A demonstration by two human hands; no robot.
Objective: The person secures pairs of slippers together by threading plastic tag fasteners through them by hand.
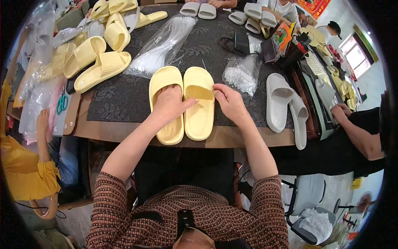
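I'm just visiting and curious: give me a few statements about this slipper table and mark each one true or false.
1. The left hand rests on the pair of yellow slippers. True.
2. The right hand holds a white slipper. False: it pinches at the edge of the right yellow slipper; the white slippers lie apart, to the right.
3. The yellow pair lies side by side on a dark patterned mat. True.
4. The clear plastic bag lies on top of the yellow pair. False: it lies beyond them on the mat.

Both hands [168, 103] [230, 101] on yellow slipper pair [199, 114], table edge [248, 137].
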